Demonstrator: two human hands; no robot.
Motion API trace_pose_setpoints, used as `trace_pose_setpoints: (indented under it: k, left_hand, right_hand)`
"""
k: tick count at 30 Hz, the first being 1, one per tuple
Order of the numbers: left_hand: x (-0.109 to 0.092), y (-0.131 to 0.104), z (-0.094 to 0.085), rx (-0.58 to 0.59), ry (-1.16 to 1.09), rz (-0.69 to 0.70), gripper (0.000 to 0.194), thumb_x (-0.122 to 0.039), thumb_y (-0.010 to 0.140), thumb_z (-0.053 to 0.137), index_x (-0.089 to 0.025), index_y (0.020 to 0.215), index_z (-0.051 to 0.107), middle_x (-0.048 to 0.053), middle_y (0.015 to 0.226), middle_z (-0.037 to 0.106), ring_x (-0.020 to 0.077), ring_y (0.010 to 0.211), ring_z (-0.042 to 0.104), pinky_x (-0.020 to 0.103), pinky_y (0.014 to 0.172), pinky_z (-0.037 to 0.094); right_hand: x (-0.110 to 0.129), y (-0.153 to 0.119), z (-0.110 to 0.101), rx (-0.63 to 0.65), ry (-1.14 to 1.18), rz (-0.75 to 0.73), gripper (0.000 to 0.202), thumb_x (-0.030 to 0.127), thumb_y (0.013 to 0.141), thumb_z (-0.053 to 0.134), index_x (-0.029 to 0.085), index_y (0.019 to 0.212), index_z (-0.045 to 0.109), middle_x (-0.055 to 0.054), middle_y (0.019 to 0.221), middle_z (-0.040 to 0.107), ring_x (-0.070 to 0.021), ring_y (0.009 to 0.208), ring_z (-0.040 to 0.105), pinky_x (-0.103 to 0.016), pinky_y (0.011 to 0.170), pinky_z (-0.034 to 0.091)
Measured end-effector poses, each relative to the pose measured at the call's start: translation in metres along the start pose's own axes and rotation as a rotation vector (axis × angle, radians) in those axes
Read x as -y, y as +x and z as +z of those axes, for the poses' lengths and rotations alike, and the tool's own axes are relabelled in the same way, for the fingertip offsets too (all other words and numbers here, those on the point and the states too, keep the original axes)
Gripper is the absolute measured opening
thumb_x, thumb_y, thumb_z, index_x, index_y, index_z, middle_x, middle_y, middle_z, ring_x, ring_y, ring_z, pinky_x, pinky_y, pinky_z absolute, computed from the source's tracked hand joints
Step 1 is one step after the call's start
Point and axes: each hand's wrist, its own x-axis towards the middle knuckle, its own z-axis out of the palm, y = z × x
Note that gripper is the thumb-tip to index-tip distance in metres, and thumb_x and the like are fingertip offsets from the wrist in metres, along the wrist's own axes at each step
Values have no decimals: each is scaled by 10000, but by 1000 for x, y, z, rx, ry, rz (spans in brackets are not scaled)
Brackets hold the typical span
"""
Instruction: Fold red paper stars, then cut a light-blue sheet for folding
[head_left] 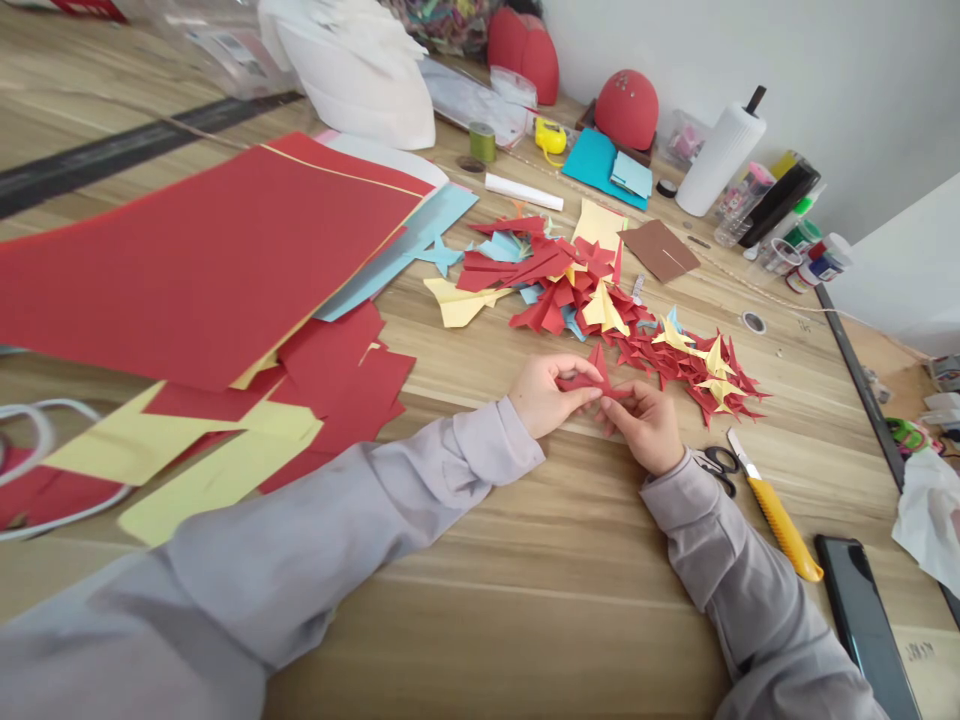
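Between my two hands is a small folded piece of red paper (598,362), with one pointed tip sticking up. My left hand (553,393) pinches it from the left, thumb toward the right hand. From the right, my right hand (643,420) grips its lower edge between thumb and fingers. The fingertips nearly meet, so part of the fold is hidden. Just beyond lies a pile of folded red, yellow and blue paper pieces (555,275). Farther right, pointed paper stars (716,375) in red and yellow are heaped together.
Large red sheets (217,250) and cut yellow strips (225,480) cover the left side. Scissors (721,468), a yellow utility knife (780,520) with its blade out and a phone (862,610) lie by my right arm. Bottles (780,205) stand at the back right.
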Motion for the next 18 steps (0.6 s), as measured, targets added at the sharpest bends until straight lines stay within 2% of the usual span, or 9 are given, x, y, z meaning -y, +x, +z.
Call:
trace_pose_setpoints:
  k: [6,11,18]
  left_hand:
    - [-3,0,-1,2,-31,-43,193,-157,598,737,-108,754,635,-3,553,626,91,447,552,207,433,464]
    - [-3,-1,-1,-5,-43,-28,205,-192,597,741,-112,755,637,0,572,637,94,455,561,212,449,473]
    - [-1,0,-1,11,-17,9,206,-209,587,736,-118,744,640,3,604,646,93,475,561,226,481,482]
  right_hand:
    - [0,0,-2,40,54,4,333,450,663,741,176,757,577,0,600,680,-110,431,583,-235,432,482]
    - [4,-2,-2,-5,105,-15,349,463,656,743,184,771,568,13,585,673,-110,429,587,-238,442,493]
    - [5,0,1,-13,13,-11,328,460,669,736,168,724,597,-8,592,673,-114,432,585,-245,428,507]
